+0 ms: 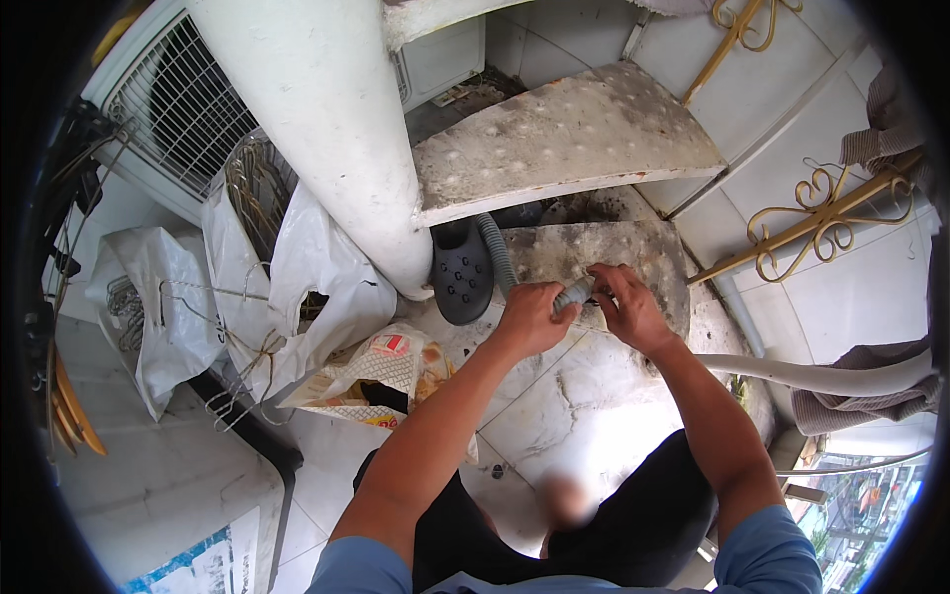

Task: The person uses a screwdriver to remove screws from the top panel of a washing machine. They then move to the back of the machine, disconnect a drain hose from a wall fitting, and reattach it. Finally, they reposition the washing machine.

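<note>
My left hand point(534, 319) is closed round a grey corrugated hose point(574, 293) near its end. At that end my right hand point(630, 307) is closed too, its thumb and fingertips pinched on the hose; the fingers hide the very tip. From my left hand the hose bends up and back under the concrete step. Beside it, to the left, a dark clog shoe point(462, 279) leans with its toe down. Behind both hands lies the lower stained slab point(604, 247).
A thick white pillar point(327, 129) stands left of the upper concrete step point(564, 139). White plastic bags point(327, 267) with wire hangers and a patterned bag point(341, 381) lie left. A white pipe point(821, 374) and gold scrolled brackets point(826, 213) are at right.
</note>
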`<state>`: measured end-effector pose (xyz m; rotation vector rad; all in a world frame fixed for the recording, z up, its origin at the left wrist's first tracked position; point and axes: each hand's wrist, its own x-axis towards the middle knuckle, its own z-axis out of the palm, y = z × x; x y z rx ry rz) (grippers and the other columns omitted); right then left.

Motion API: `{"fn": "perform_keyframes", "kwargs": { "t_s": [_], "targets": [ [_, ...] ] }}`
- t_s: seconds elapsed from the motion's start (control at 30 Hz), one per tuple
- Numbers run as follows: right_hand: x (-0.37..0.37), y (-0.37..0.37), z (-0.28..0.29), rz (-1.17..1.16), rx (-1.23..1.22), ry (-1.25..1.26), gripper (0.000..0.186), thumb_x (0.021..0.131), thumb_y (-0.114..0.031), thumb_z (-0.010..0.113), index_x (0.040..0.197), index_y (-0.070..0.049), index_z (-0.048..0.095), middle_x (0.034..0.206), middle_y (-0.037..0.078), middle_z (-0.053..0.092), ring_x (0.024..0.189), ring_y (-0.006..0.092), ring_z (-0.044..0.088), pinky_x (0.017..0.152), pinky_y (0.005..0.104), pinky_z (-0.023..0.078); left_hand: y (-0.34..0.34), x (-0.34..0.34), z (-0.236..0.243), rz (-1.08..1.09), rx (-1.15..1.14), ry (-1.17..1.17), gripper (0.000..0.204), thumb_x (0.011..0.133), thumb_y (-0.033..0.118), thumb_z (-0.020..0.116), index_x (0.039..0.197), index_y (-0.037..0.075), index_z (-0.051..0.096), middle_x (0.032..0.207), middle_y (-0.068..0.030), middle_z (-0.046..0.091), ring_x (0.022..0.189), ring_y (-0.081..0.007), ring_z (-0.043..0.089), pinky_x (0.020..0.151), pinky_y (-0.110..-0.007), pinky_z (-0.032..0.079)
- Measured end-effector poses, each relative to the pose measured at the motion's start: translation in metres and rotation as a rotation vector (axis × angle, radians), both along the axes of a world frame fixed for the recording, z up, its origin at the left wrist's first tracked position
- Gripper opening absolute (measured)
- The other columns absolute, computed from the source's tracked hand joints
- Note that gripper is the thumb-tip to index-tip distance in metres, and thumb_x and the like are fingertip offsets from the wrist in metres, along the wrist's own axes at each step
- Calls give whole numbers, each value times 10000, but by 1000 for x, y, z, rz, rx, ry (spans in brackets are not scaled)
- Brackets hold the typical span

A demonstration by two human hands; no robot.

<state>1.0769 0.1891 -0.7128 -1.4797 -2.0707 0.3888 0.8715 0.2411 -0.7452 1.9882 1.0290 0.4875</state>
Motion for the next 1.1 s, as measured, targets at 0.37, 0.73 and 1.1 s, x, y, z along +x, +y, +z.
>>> {"fn": "perform_keyframes", "kwargs": {
  "t_s": [0.37, 0.73, 1.1],
  "targets": [
    [16, 8, -1, 14, 51, 13, 485, 861, 16, 681, 1313, -40, 512, 1044, 187, 602, 938, 381, 634, 807, 439, 541, 4, 12, -7, 23, 51, -10, 296, 911, 303, 678, 1010, 24, 676, 847, -208, 682, 794, -386, 663, 730, -462, 511],
    [23, -6, -17, -24, -42, 24, 492, 850, 109, 588, 1313, -9, 473, 1154, 218, 618, 927, 351, 675, 795, 438, 541, -10, 7, -8, -40, 247, -54, 312, 855, 259, 723, 1012, 1, 644, 991, -201, 661, 996, -394, 616, 936, -488, 443],
    [-30, 7, 5, 45, 288, -220, 204, 746, 38, 599, 919, -30, 515, 831, 178, 559, 820, 385, 572, 755, 468, 486, -3, 16, -2, 377, 250, -348, 266, 897, 251, 697, 843, -5, 654, 747, -228, 658, 723, -429, 652, 670, -504, 504]
  ]
}}
